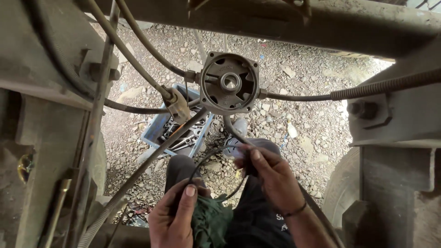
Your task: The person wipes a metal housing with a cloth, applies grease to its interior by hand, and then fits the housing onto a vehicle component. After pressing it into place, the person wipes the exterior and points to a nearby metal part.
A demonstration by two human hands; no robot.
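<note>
Outdoor vehicle-repair yard, seen from beneath a heavy chassis: rusted frame beams [285,18], a round valve housing [228,82] with hoses above the hands, gravel ground [303,119], and a blue spanner tray [181,131] beyond them.

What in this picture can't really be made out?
Head view only:
- Black ring: part hidden behind the left hand and right hand.
- Green rag: cut off by the bottom edge.
- Blue tray: its tools are hidden behind hoses and the grey housing.
- Housing lettering: too small to make out.
- Top right: washed out by glare.
</note>
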